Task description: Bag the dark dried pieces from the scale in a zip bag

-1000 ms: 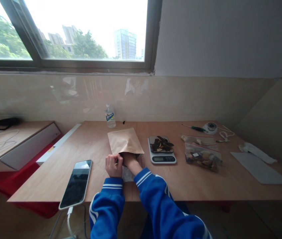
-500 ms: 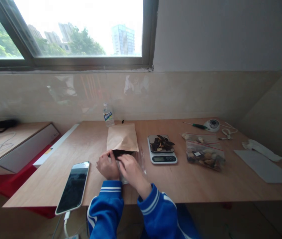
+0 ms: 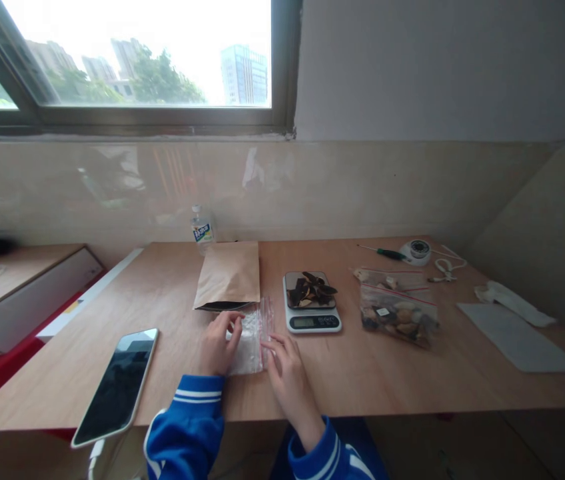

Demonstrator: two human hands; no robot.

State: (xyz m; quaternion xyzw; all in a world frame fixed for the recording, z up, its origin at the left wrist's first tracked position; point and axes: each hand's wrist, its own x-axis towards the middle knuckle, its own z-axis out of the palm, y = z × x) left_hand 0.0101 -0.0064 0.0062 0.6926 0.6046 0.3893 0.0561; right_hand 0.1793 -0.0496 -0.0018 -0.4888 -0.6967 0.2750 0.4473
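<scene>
Several clear zip-lock bags lie flat in front of me on the table. My left hand is over their left part, its fingers loosely curved and apart, with nothing visible in them. At the bags' right edge, by the red zip line, my right hand touches the plastic with its fingertips, thumb apart. Just beyond lies a brown kraft paper bag, its dark mouth slightly parted towards me. To the right, a white digital scale carries dark dried slices on its plate.
A phone on a cable lies at the left front edge. Behind the paper bag stands a plastic bottle. Filled zip-lock bags, a screwdriver, a white camera and a grey sheet are on the right.
Both hands have left the paper bag's mouth and come down to the clear bags. They have moved apart, the right one to the bags' right edge. The view has turned slightly right.
</scene>
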